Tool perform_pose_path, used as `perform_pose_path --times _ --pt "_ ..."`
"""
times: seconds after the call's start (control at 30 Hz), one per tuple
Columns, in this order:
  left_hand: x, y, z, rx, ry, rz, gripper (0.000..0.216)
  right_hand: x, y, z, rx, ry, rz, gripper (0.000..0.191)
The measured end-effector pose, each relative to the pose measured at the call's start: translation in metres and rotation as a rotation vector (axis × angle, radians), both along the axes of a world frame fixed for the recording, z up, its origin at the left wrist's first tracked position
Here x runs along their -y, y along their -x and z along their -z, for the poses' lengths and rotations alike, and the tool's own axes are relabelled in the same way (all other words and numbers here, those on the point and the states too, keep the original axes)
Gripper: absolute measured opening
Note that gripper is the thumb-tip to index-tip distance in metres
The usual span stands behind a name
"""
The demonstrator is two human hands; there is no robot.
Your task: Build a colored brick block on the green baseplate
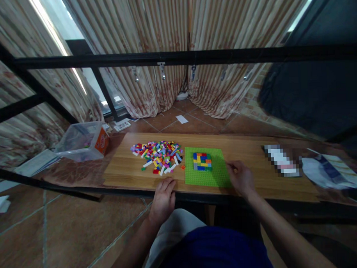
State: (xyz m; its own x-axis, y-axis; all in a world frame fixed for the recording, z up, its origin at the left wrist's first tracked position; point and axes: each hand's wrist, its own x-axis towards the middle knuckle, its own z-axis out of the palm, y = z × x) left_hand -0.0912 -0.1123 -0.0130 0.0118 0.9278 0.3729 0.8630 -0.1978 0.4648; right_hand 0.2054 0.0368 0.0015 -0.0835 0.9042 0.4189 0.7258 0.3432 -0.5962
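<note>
My left hand [164, 197] rests at the front edge of the wooden board, fingers lying flat and holding nothing. By the right edge of the green baseplate [219, 175], my right hand [241, 179] is closed in a pinch. A small yellowish toy brick [235, 170] shows between its fingers, its shape mostly hidden. On the baseplate sits a roughly square block of bricks [202, 161] in blue, red, yellow, orange, green and grey. A pile of mixed loose bricks [160, 154] spreads to the left of it. One orange brick [183, 167] lies beside the baseplate's left edge.
A clear plastic box [79, 151] with an orange label stands left of the wooden board [255, 147]. At the right lie a blurred-out pale object [281, 161] and a white patterned packet [333, 171]. A black metal bar [176, 58] crosses in front of the curtains.
</note>
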Motion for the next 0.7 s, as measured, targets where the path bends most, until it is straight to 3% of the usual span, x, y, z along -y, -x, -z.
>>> perform_pose_path --times 0.13,0.27,0.4,0.53,0.7 --pt "0.003 0.001 -0.004 0.055 0.063 0.029 0.046 0.032 0.086 -0.012 -0.001 0.024 -0.323 0.025" --pt "0.009 0.011 -0.005 0.114 0.070 0.008 0.043 0.043 0.144 -0.015 0.208 0.026 -0.439 0.023" --pt "0.015 0.031 -0.005 0.184 0.046 -0.096 0.038 0.034 0.170 -0.010 0.332 0.051 -0.431 0.023" --pt "0.012 0.053 -0.010 0.250 0.032 -0.180 0.033 0.023 0.183 -0.003 0.218 0.074 -0.495 0.025" --pt "-0.030 0.082 -0.029 0.220 -0.035 -0.295 0.033 0.021 0.190 -0.001 -0.004 0.093 -0.517 0.022"
